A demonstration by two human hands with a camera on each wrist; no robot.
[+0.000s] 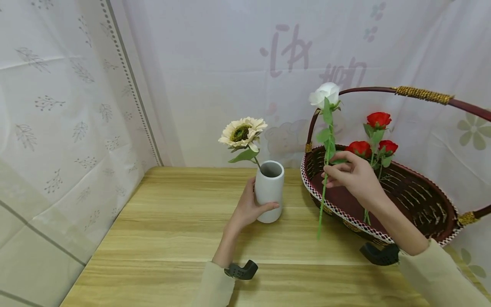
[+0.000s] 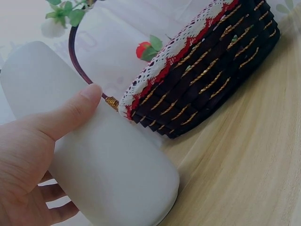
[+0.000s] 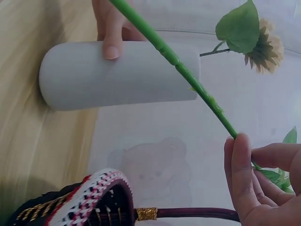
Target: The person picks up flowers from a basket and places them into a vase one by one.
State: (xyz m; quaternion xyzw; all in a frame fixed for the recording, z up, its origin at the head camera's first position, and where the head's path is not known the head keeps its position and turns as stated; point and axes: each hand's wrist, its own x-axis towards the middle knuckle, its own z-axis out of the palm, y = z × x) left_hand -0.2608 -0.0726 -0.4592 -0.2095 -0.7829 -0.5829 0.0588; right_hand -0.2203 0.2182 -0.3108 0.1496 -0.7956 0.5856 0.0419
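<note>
A white vase [image 1: 270, 192] stands upright on the wooden table, a cream sunflower-like flower [image 1: 242, 133] leaning out of its mouth to the left. My left hand [image 1: 249, 209] grips the vase from its left side, thumb across the front, as the left wrist view also shows. Between thumb and fingers, my right hand [image 1: 350, 175] pinches the green stem of a white rose [image 1: 325, 96]. Its bloom points up and the bare stem end [image 3: 141, 23] hangs down, right of the vase and in front of the basket's left rim.
On the right stands a dark woven basket [image 1: 414, 196] with lace trim and a tall arched handle [image 1: 374, 89]. Several red roses [image 1: 379, 120] lean inside it. A white printed curtain [image 1: 215, 64] hangs behind the wooden table [image 1: 172, 238].
</note>
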